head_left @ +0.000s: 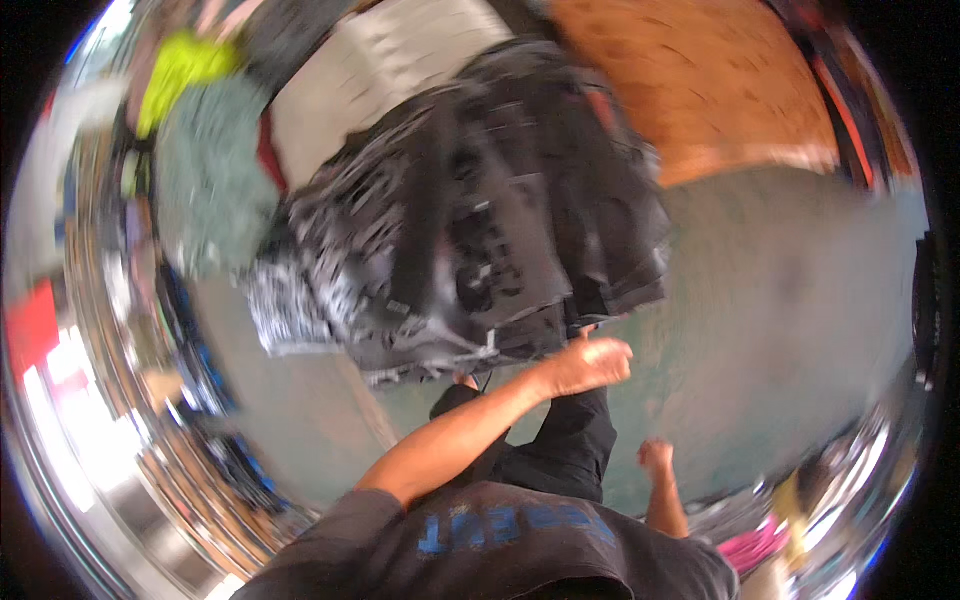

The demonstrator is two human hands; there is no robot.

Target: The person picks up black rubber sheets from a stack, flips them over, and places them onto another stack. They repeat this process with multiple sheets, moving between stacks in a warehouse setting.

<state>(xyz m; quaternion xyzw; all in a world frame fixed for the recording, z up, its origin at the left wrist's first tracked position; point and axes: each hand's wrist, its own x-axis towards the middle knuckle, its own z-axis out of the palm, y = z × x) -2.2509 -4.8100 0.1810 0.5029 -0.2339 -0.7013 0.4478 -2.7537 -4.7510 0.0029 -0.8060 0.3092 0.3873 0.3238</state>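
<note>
My left hand (595, 366) is stretched across in front of my body, loosely closed, with nothing seen in it. It is just in front of the near edge of a large heap of black and dark grey cloth pieces (420, 230), which looks like stacked garments with pale prints. From this view I cannot tell whether they touch. My right hand (656, 456) hangs lower, close to my right side, its fingers curled and nothing visible in them. It is apart from the heap. Motion blurs both hands and the cloth.
Grey-green floor (780, 300) spreads to the right. Beyond the heap lie a pale beige stack (390, 70) and a broad orange-brown sheet (700, 80). Grey-green cloth (215, 170) and bright yellow-green cloth (185, 70) lie at left. Pink material (755, 542) is at lower right.
</note>
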